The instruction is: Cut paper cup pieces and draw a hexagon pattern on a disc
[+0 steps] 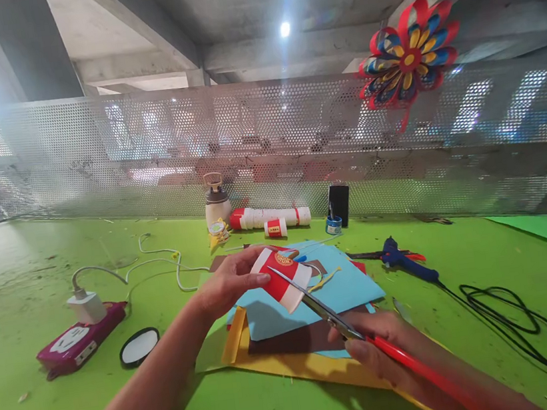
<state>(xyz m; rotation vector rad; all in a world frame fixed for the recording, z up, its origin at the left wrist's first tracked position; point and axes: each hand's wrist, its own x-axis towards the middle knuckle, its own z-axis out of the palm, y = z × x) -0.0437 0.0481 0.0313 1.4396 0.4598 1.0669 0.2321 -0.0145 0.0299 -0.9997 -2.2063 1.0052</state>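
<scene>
Green worktop (36,276) carries everything. Nearest, the right hand (380,345) is closed around red-handled scissors (317,305), their blades reaching across a red-and-white paper piece (283,279) pinched in the left hand (228,281). Under both hands lie coloured paper sheets (345,286); beyond the right hand, 1 blue glue gun (407,263)

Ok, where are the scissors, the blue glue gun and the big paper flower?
scissors (324,311), head view, on the metal blades.
blue glue gun (404,261), head view, on its body.
paper flower (408,59), head view, on its red centre.
</scene>
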